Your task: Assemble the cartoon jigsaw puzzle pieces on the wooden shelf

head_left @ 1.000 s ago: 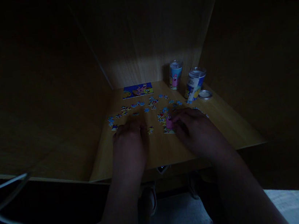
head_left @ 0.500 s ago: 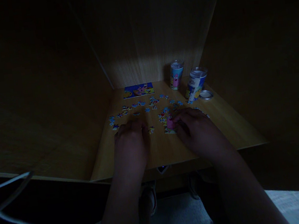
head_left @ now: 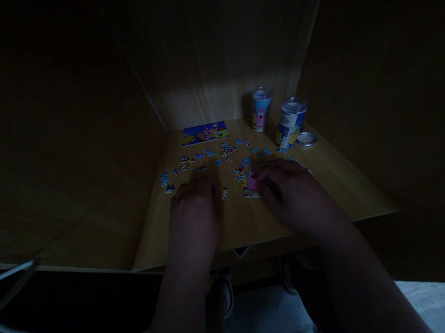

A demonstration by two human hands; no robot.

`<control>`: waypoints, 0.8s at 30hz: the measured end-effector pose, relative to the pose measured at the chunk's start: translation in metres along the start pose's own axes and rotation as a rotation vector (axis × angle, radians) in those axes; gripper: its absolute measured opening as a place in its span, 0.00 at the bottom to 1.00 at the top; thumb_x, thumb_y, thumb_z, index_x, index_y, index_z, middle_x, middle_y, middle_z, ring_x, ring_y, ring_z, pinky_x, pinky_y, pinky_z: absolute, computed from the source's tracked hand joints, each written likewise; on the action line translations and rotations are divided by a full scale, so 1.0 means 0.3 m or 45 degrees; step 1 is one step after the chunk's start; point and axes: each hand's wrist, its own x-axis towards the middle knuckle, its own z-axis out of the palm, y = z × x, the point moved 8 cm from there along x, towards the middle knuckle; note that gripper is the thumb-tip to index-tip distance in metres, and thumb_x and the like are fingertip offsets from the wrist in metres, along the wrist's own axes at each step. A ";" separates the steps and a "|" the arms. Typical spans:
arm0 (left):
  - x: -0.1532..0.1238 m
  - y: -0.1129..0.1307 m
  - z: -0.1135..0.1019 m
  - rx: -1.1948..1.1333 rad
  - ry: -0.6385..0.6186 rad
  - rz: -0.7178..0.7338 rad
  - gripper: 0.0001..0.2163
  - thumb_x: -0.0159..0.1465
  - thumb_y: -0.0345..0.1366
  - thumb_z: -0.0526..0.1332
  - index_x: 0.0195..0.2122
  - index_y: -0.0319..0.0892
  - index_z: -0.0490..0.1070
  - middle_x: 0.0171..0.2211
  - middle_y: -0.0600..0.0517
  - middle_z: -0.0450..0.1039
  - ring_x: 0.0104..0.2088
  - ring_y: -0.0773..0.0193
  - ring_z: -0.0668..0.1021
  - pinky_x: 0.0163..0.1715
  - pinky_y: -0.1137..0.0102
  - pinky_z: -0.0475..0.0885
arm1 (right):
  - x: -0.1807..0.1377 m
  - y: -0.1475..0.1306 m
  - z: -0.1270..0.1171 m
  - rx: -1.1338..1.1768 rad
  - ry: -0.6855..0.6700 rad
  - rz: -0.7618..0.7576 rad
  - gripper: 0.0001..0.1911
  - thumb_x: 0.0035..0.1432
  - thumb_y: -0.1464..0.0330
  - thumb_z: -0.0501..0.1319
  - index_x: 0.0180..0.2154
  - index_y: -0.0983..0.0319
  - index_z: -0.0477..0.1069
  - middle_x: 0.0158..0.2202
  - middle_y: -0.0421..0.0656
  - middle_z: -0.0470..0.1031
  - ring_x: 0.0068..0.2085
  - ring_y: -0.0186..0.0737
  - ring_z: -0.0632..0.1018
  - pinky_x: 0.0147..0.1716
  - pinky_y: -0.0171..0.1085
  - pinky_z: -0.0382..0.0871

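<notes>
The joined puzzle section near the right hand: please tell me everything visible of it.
The joined puzzle section lies flat on the wooden surface. It looks like cardboard, uneven in outline, with a pink figure and yellow and red patches to its left. The right hand is at its right side; the fingers seem to touch it, though dimness leaves this unsure.

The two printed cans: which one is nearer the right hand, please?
The front can, beside the round silvery lid; the other can stands farther back.

Place: dim cubicle (head_left: 83, 168), whether home or office unclear
Around: wood panels (head_left: 205, 100) on three sides
Within: wooden bench (head_left: 238, 224)
</notes>
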 end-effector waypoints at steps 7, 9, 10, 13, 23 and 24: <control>-0.002 -0.004 0.004 -0.003 0.022 0.032 0.08 0.79 0.33 0.59 0.46 0.43 0.78 0.46 0.44 0.85 0.46 0.48 0.84 0.50 0.56 0.79 | -0.001 0.000 0.002 -0.022 -0.003 0.002 0.06 0.75 0.69 0.64 0.48 0.56 0.80 0.54 0.50 0.85 0.57 0.56 0.83 0.63 0.58 0.77; -0.003 -0.004 0.005 -0.008 0.020 0.038 0.08 0.79 0.32 0.59 0.46 0.43 0.79 0.46 0.44 0.85 0.47 0.48 0.84 0.50 0.56 0.79 | -0.001 0.000 0.003 -0.019 -0.004 0.000 0.06 0.75 0.69 0.64 0.49 0.56 0.80 0.54 0.50 0.85 0.57 0.56 0.84 0.63 0.59 0.77; -0.004 -0.003 0.005 -0.009 0.022 0.041 0.08 0.79 0.32 0.58 0.46 0.43 0.79 0.46 0.44 0.85 0.47 0.48 0.84 0.50 0.55 0.79 | -0.001 0.000 0.003 -0.018 -0.001 -0.001 0.07 0.74 0.69 0.64 0.49 0.56 0.80 0.54 0.50 0.85 0.57 0.56 0.84 0.63 0.59 0.77; -0.006 -0.003 0.004 -0.009 0.034 0.039 0.08 0.79 0.32 0.58 0.46 0.43 0.79 0.46 0.44 0.85 0.47 0.48 0.83 0.50 0.56 0.79 | 0.000 -0.002 0.002 -0.017 0.003 -0.010 0.07 0.74 0.70 0.64 0.49 0.57 0.80 0.54 0.51 0.85 0.57 0.56 0.84 0.63 0.59 0.77; -0.001 -0.002 0.007 0.003 0.019 0.030 0.07 0.78 0.32 0.60 0.46 0.44 0.78 0.46 0.44 0.85 0.48 0.47 0.84 0.52 0.56 0.78 | 0.000 0.002 0.002 -0.004 0.003 -0.007 0.07 0.73 0.70 0.64 0.49 0.56 0.80 0.55 0.49 0.85 0.57 0.55 0.84 0.63 0.58 0.76; -0.001 -0.002 0.007 0.003 0.019 0.026 0.07 0.78 0.32 0.59 0.46 0.44 0.78 0.46 0.44 0.85 0.48 0.47 0.84 0.52 0.56 0.78 | 0.000 0.002 0.002 -0.005 0.004 -0.008 0.07 0.73 0.70 0.64 0.49 0.56 0.80 0.55 0.50 0.85 0.57 0.55 0.84 0.63 0.58 0.76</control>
